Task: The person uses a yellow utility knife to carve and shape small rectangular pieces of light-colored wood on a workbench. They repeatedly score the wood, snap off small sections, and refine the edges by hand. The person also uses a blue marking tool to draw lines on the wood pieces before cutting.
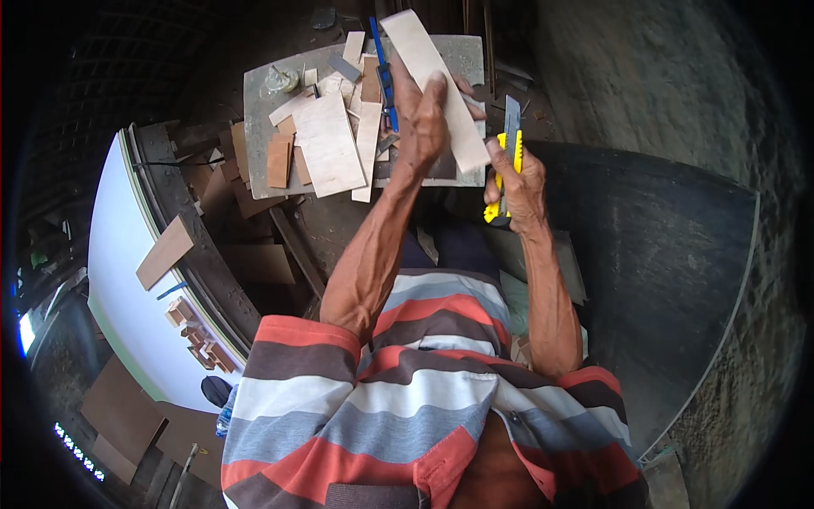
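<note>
A long flat strip of pale wood is held up over the table by my left hand. The thumb lies on its face and the fingers wrap behind to its far edge. Close to the strip's lower end, my right hand grips a yellow utility knife, its blade out and pointing away from me. A blue bar with a dark sliding part, shaped like a caliper, is just left of my left hand. Further left, a wide pale wood sheet lies over smaller pieces.
The worn table carries several wood offcuts and a small glass jar. To the left, a white panel holds small brown blocks and a wood piece. A large dark board stands along the right.
</note>
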`<state>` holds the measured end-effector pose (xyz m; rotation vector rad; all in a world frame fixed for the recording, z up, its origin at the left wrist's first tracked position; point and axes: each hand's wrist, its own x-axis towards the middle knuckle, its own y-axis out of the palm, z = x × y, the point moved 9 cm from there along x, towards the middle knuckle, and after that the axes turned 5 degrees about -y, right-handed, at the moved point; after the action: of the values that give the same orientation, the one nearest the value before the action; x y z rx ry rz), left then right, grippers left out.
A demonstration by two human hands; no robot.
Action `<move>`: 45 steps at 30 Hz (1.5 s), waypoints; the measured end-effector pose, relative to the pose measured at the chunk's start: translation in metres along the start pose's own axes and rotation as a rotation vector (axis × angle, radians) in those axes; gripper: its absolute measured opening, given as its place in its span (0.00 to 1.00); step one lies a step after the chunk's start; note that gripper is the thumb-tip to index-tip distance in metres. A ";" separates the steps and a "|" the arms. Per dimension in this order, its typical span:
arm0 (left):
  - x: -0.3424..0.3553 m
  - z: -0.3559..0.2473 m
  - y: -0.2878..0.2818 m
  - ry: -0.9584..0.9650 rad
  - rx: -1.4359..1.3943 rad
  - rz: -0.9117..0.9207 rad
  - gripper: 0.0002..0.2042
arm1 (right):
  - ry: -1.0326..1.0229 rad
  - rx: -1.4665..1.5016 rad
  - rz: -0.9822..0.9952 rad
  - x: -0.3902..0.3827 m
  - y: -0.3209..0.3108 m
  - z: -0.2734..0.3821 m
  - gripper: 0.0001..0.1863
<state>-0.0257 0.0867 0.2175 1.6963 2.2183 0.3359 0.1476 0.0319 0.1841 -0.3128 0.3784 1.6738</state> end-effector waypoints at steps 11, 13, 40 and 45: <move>-0.042 0.075 0.003 -0.132 0.127 0.101 0.22 | -0.013 -0.084 -0.048 -0.018 -0.034 -0.068 0.05; -0.047 0.065 0.002 -0.031 0.362 0.061 0.19 | -0.047 -0.124 -0.113 -0.014 -0.046 -0.082 0.04; -0.002 0.202 -0.045 -0.309 1.236 0.254 0.13 | 0.177 -0.358 -0.302 0.002 -0.080 -0.221 0.07; 0.000 0.207 -0.045 -0.351 1.310 0.296 0.12 | 0.169 -0.402 -0.314 0.003 -0.084 -0.225 0.06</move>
<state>0.0157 0.0728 0.0104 2.3273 1.9178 -1.5471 0.2277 -0.0506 -0.0271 -0.7761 0.1040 1.4080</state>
